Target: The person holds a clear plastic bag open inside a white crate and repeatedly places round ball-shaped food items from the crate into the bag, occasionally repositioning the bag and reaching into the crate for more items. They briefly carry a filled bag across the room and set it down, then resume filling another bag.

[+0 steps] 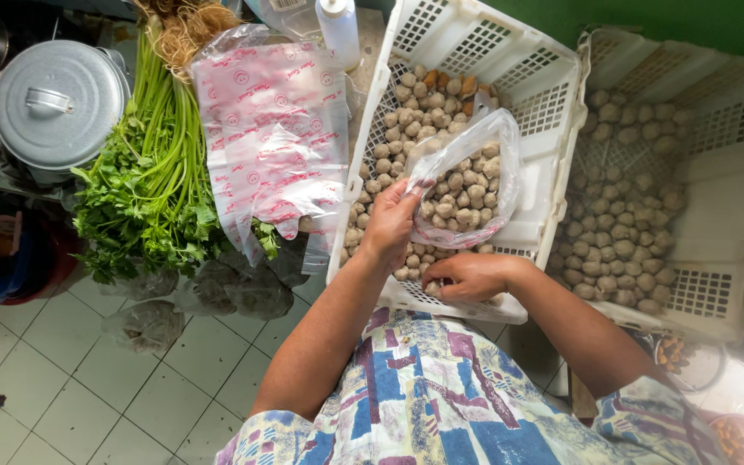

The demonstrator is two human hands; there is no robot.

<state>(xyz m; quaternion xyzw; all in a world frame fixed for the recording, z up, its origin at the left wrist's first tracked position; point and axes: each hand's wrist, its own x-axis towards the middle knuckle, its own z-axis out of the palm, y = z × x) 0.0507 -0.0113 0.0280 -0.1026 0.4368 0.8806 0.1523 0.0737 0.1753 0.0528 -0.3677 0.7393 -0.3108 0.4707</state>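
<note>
Our left hand (392, 222) pinches the rim of the half-full clear bag (467, 181) over the white crate (553, 129), while our right hand (467, 275), just below the bag's mouth, closes its fingers on meatballs (406, 120).

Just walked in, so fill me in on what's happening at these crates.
A person leans over a white crate of meatballs. The left hand holds a clear bag, partly filled with meatballs, open by its rim. The right hand reaches down among the meatballs near the crate's front edge. A second crate of them sits alongside.
</note>
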